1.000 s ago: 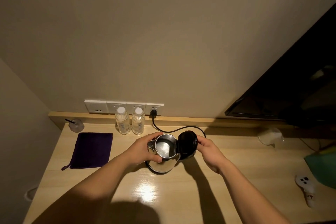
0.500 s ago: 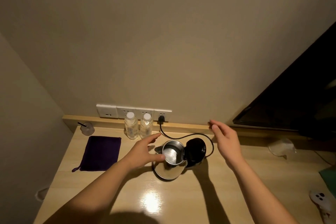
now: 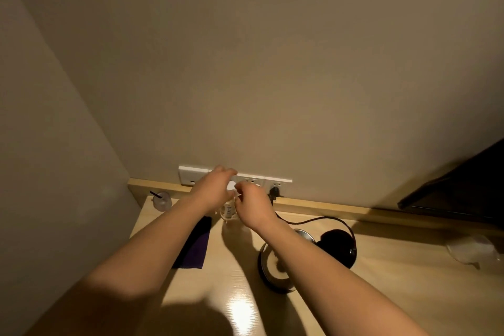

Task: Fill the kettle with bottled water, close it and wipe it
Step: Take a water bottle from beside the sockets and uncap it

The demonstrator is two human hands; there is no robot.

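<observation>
Both hands meet at a water bottle [image 3: 228, 209] near the worktop's [image 3: 381, 289] back edge — left hand [image 3: 215, 191] curled around it, right hand [image 3: 252, 206] fingers pinching its white cap. The kettle [image 3: 275, 267] stands open, nearer the front, under the right forearm.

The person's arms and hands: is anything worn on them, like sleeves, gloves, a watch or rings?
Nothing shows on them. Both forearms are bare right to the bottom of the picture, with no sleeve edge in view. The left hand and right hand wear no gloves, and no watch or bracelet shows. In this dim light, rings cannot be ruled out.
</observation>
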